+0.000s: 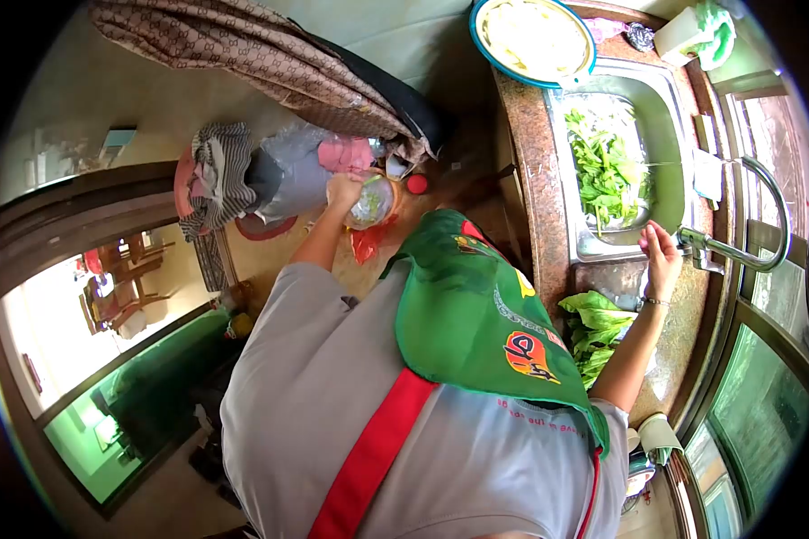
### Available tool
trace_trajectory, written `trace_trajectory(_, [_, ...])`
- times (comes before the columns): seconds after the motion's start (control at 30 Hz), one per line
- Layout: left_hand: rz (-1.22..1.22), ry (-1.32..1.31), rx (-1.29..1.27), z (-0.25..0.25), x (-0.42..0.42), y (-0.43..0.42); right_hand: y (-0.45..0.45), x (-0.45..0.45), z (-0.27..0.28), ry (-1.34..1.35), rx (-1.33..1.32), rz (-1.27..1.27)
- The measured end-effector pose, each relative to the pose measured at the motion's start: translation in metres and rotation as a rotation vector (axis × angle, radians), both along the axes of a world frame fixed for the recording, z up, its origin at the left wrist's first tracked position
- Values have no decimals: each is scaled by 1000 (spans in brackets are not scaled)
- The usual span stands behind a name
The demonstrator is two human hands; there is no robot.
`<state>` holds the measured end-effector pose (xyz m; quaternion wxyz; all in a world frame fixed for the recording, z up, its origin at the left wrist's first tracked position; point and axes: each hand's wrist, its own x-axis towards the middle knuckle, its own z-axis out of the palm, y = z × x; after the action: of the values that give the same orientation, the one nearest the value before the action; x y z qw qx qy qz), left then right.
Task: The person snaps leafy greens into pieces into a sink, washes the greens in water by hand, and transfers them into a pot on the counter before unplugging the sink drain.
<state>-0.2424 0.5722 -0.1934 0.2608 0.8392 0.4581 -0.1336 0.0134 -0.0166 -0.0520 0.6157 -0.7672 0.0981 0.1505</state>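
My left hand (343,190) reaches out to the left with its fingers closed on the rim of a clear round bowl (368,203). Bits of green show in that bowl, which is held low above the floor. My right hand (662,259) is at the near edge of the sink (671,126), beside the faucet (737,255). Its fingers are curled together, and what they hold, if anything, cannot be made out. Leafy greens (606,162) lie in the sink. More large green leaves (595,325) rest on the counter, under and beside my right forearm.
A blue-rimmed basin (482,45) with pale pieces stands on the counter beyond the sink. A brown patterned cloth (270,63) hangs at the upper left. Near my left hand are a striped cloth (221,171), a pink cloth (343,154) and a red bag (365,244).
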Motion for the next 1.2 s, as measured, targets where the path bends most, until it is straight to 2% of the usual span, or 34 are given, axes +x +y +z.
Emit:
trace_trajectory(0.07, [9,185,183,-44,-31,28,4,3,2,-18,-27,35])
trace_trajectory(0.1, [9,187,185,-40,-35,29,6,2,5,-28,-23,35])
trace_trajectory(0.17, [-103,346,130,-33,-42,25,5,0,9,-41,-51,48])
trace_trajectory(0.23, [-72,377,63,-40,-40,34,-7,-3,8,-44,-99,25])
trace_trajectory(0.3, [-160,337,-30,-62,-28,44,-22,-11,12,-60,-145,4])
trace_trajectory(0.33, [-348,235,18,-53,-5,32,-37,-17,12,-101,-186,3])
trace_trajectory(0.37, [-534,132,87,-43,19,19,-49,-27,11,-85,-165,-102])
trace_trajectory(0.43, [-472,-26,-167,-35,70,-11,-71,-41,21,-30,-406,-193])
trace_trajectory(0.47, [-561,-36,-202,-22,100,-39,-95,-48,8,-24,-427,-296])
trace_trajectory(0.53, [-671,-296,-144,10,145,-95,-123,-75,5,-4,-519,-439])
trace_trajectory(0.57, [-786,-476,-204,10,164,-118,-129,-85,12,13,-594,-483])
trace_trajectory(0.63, [-988,-597,-263,67,198,-187,-153,-109,-6,124,-693,-548])
trace_trajectory(0.73, [-1152,-629,-475,114,223,-272,-148,-131,-13,346,-743,-495])
trace_trajectory(0.83, [-1365,-588,-639,136,235,-346,-139,-137,-51,220,-901,-611])
trace_trajectory(0.9, [-1501,-575,-683,141,235,-391,-115,-126,-37,120,-1075,-723])
trace_trajectory(0.93, [-1600,-576,-683,141,234,-412,-109,-123,-36,60,-1026,-788])
trace_trajectory(0.97, [-1697,-578,-679,139,232,-431,-108,-120,-38,92,-1042,-791])
trace_trajectory(1.03, [-1795,-613,-705,135,231,-463,-113,-115,-43,186,-916,-836])
trace_trajectory(1.07, [-1732,-445,-773,136,229,-475,-117,-118,-43,189,-916,-851])
trace_trajectory(1.1, [-1744,-448,-776,142,230,-487,-121,-120,-41,131,-867,-895])
trace_trajectory(1.17, [-1495,-193,-867,152,229,-506,-119,-127,-36,78,-818,-942])
trace_trajectory(1.2, [-1399,-152,-896,147,231,-514,-111,-131,-26,-51,-713,-969])
